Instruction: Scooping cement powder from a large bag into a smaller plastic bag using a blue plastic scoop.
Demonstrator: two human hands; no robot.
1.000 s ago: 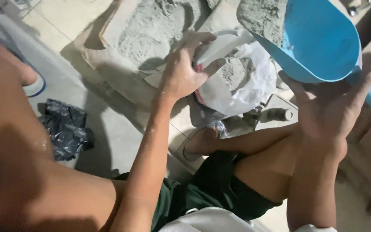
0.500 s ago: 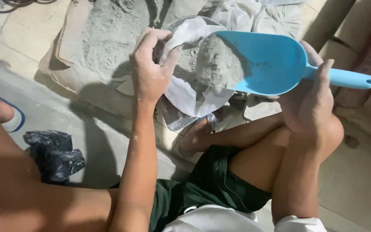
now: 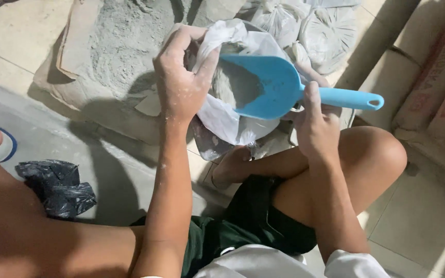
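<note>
Risk: left hand pinching the white plastic bag rim may slip while right hand, closed on the blue scoop, tips grey powder, spilling it.

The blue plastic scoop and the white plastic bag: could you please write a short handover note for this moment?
Left hand: grip on the rim of the white plastic bag, holding it open.
Right hand: grip on the handle of the blue plastic scoop, tipped into the bag's mouth.
Done: some grey powder lies in the scoop at the bag's mouth.
Left: emptying the scoop. Open paper sack of grey powder lies behind; tied full bags beyond.
</note>
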